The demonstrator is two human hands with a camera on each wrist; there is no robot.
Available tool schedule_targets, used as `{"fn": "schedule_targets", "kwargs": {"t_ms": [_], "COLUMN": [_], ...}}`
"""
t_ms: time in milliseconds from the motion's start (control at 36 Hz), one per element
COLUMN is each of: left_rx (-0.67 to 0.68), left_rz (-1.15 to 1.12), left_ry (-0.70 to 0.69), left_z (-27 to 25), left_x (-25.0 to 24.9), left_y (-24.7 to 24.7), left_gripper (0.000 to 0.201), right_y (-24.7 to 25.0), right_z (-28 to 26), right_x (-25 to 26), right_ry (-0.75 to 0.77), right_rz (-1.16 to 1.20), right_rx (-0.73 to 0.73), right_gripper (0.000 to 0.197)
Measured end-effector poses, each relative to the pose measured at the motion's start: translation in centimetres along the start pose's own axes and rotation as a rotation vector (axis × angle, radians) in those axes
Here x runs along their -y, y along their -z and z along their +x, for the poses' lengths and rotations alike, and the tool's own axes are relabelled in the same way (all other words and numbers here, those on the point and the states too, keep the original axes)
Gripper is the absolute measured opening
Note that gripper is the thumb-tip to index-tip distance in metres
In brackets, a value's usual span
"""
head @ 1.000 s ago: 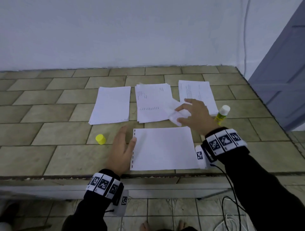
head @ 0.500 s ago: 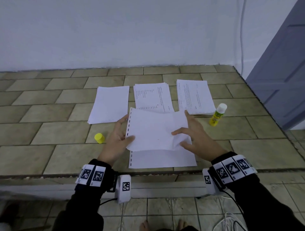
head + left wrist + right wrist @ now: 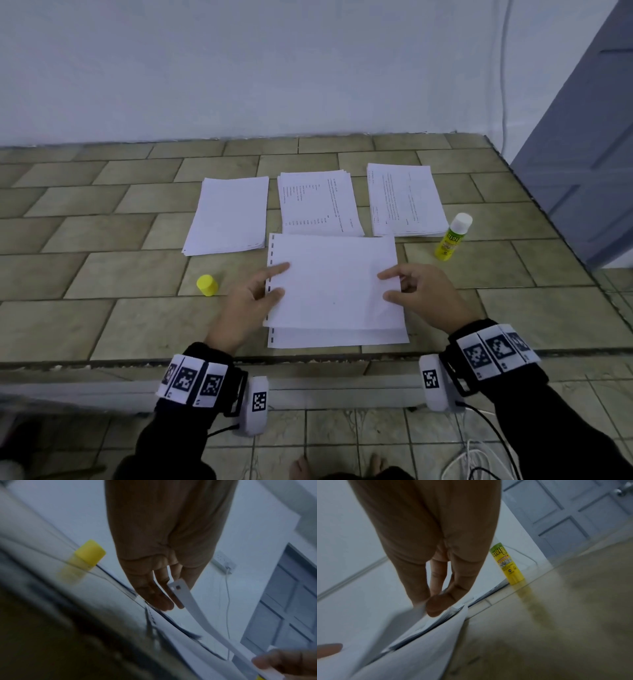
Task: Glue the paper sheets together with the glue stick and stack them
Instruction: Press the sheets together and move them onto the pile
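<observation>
From the head view the left hand point(image 3: 251, 301) and right hand point(image 3: 423, 291) pinch the top sheet point(image 3: 334, 281) over the near bottom sheet point(image 3: 342, 337), which wants squaring before pressing, while the right wrist view shows the glue stick point(image 3: 507, 566) upright far right, label unreadable.

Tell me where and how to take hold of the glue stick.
Grip the glue stick round its yellow barrel, below the white top, coming from the right with the right hand. It stands upright on the tiled counter, and the printed stack crowds its left side.
</observation>
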State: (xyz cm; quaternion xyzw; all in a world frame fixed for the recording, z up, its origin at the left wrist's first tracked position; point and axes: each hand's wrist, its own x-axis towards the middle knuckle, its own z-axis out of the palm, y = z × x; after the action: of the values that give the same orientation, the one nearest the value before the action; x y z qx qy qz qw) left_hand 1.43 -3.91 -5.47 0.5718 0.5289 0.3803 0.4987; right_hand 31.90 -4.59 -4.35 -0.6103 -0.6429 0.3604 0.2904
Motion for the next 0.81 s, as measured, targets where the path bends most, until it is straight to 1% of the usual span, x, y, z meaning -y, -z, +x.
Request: {"fn": "schedule_targets", "kwargs": {"t_ms": [83,194,333,472,583,694,805], "left_rx": [-0.018,0.002,-0.015,-0.023,-0.025,-0.024,-0.016], "left_rz": [0.150,0.308,0.462,0.478,0.458,0.417,0.401], "left_ry": [0.015,-0.020,-0.062,-0.055,-0.039,-0.028,-0.030], "left_z": [0.2,0.2,0.1,0.1,0.0,0.1,0.0], "left_x": [0.9,1.2,1.6,2.0,2.2,2.4,2.4], "left_y": [0.1,-0.1,-0.2,-0.1,-0.1,-0.1,0.0], "left_gripper": [0.044,0.040,0.034,0.034,0.033,0.037,0.040], "right_y": [-0.3,-0.8,-1.4,-1.2,-0.8,-0.2,0.1], "right_z": [-0.1,-0.2,-0.3,-0.6,-0.5,-0.6,-0.8], "right_x": [0.2,0.1,-0.2,-0.5,-0.7,-0.8,-0.7], "right_ry": [-0.034,-0.050,-0.067,-0.076,-0.087,-0.094,-0.082], "right_rz": [-0.114,-0.234,-0.296,-0.273,-0.236,-0.193,-0.162], "right_rx": [-0.021,0.016,0.020,0.018,0.039,0.077,0.090], "right_gripper": [0.028,0.029,0.030,0.030,0.033,0.038,0.038]}}
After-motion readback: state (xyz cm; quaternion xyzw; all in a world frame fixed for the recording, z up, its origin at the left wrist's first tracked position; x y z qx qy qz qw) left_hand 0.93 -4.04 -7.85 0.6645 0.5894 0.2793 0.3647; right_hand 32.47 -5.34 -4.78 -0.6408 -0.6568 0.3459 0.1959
